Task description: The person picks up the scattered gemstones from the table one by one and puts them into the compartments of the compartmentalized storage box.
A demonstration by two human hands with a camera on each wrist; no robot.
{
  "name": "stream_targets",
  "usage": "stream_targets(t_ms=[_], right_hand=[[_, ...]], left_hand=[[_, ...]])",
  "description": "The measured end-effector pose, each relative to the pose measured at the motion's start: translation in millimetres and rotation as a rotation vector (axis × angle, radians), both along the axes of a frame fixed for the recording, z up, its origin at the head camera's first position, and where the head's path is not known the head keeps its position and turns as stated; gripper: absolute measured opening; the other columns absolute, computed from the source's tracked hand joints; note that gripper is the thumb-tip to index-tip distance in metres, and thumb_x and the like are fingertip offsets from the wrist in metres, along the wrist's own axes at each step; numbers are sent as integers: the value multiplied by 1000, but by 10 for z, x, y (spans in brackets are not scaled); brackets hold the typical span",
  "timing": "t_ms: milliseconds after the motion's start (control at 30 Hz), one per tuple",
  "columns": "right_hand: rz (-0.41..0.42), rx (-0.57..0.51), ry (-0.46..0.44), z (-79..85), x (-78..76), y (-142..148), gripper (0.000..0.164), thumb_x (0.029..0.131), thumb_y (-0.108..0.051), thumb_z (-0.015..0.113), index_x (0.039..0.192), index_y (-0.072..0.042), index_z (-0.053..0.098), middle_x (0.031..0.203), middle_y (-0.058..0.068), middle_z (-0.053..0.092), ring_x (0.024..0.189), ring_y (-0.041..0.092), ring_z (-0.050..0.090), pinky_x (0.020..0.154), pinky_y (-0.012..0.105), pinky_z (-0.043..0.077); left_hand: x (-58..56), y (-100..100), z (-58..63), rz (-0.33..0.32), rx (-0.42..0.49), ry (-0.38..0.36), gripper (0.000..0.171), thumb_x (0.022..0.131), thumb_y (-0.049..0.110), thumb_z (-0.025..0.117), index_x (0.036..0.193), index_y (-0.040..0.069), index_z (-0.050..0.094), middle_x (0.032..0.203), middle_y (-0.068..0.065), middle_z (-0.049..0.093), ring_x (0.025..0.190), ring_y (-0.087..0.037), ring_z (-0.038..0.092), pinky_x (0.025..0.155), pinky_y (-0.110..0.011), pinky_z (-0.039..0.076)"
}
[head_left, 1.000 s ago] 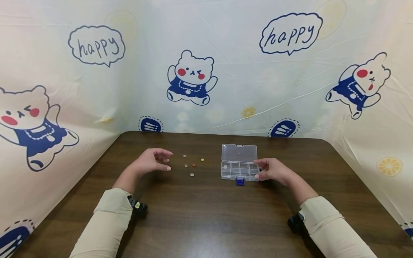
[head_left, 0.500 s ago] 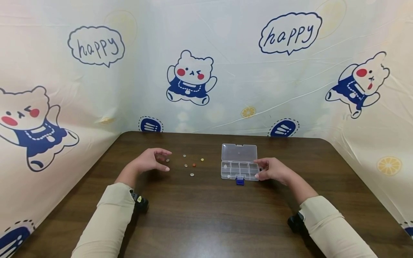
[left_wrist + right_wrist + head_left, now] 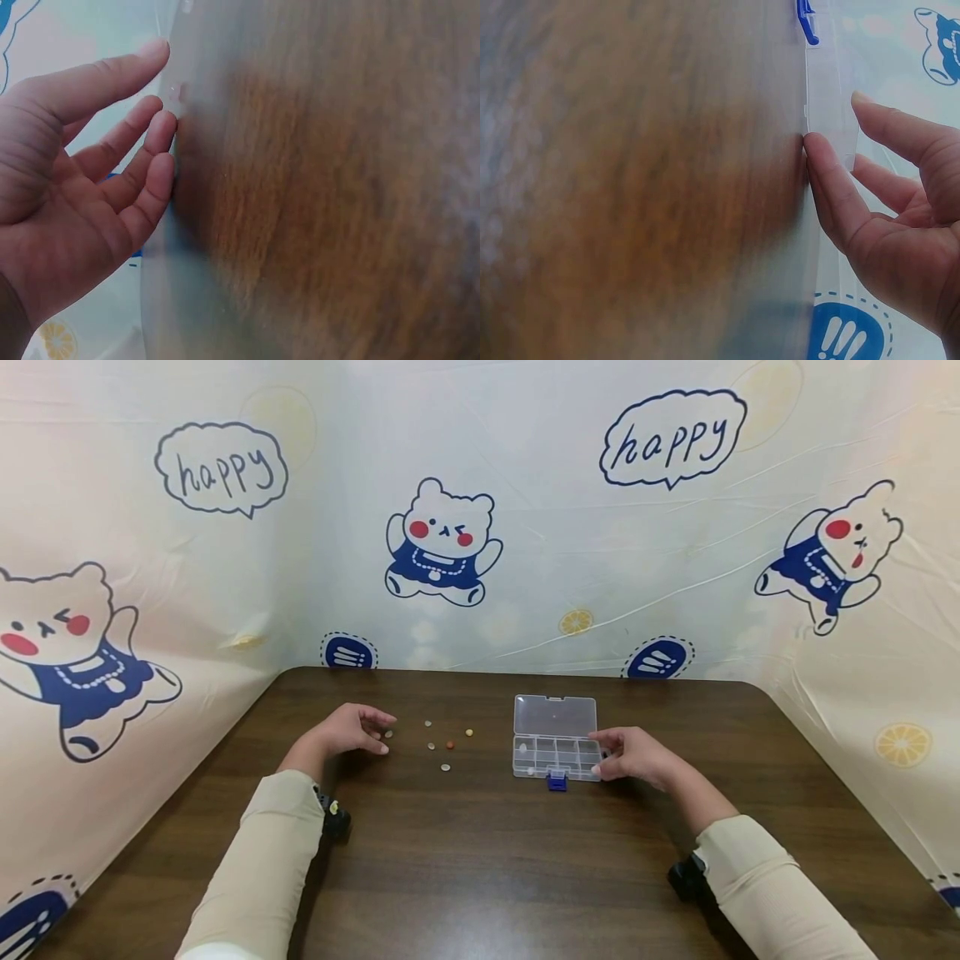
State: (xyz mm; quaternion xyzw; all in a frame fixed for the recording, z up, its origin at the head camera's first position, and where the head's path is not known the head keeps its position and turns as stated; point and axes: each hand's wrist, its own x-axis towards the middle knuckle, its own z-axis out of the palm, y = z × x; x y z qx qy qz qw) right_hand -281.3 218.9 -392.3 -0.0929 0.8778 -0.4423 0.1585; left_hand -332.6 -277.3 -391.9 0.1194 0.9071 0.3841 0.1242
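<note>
Two bare hands, a clear box and a scatter of small rounded pieces

A smooth, lightly creased cloth backdrop (image 3: 525, 552) rises behind everything, printed with bears, scalloped speech bubbles and orange slices. Before it stretches the table (image 3: 465, 860), a dark brown wood-grain slab with rounded far corners and a soft sheen.

Two pale, matte fabric sleeves (image 3: 255, 860) reach in from the near edge.

Right of the table's middle sits the box (image 3: 566, 746), thin, rectangular and see-through, divided into small square-cornered compartments. Its flat, slightly cloudy lid (image 3: 555, 717) is folded back on the far side.

The right hand (image 3: 637, 755) has its thumb and fingers set apart and fairly straight, their tips resting against the box's right side. The left hand (image 3: 343, 732) is loosely bent, its thumb and fingertips apart around a pale disc (image 3: 389, 734); whether they touch it cannot be told.

At the box's front hangs a blocky, deep-blue latch (image 3: 557, 782).

Smallest are the loose rounded pieces between left hand and box: three pale discs (image 3: 446, 767), a yellow piece (image 3: 469, 732) and an orange-red piece (image 3: 450, 745). Whitish pieces (image 3: 522, 748) lie in the leftmost compartments.
</note>
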Motion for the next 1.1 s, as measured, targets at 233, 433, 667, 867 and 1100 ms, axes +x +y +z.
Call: stream_targets(t_ms=[233, 433, 667, 867, 1100], right_hand=[[0, -14, -7, -11, -14, -6, 66, 81, -7, 79, 140, -1, 50, 134, 26, 50, 100, 30, 52, 85, 36, 53], [9, -13, 2, -7, -5, -2, 66, 81, -6, 79, 140, 0, 50, 133, 26, 50, 99, 30, 53, 85, 36, 53], [15, -5, 6, -4, 9, -7, 66, 81, -7, 79, 140, 0, 50, 134, 27, 50, 100, 30, 53, 85, 37, 53], [20, -1, 8, 0, 11, -4, 67, 81, -8, 79, 140, 0, 50, 135, 26, 50, 100, 30, 53, 87, 38, 52], [18, 8, 9, 5, 9, 2, 67, 81, -9, 79, 140, 0, 49, 134, 26, 50, 100, 30, 53, 87, 38, 52]], left_hand=[[-54, -3, -40, 21, -37, 10, 44, 79, 8, 80, 121, 2, 67, 117, -14, 67, 107, -28, 58, 97, -45, 46], [-59, 37, -75, 11, -78, 40, 33, 82, 8, 79, 114, 1, 72, 104, -10, 70, 98, -25, 58, 92, -42, 47], [-76, 36, -121, 10, -118, 63, 21, 86, 8, 74, 106, 2, 75, 96, -7, 71, 89, -20, 60, 89, -42, 49], [-98, 46, -141, 8, -125, 58, 16, 87, 9, 73, 102, 3, 75, 94, -5, 72, 87, -20, 59, 86, -40, 48], [-96, 70, -120, -1, -133, 61, 11, 87, 8, 72, 97, 3, 75, 85, -2, 69, 82, -19, 56, 80, -35, 47]])
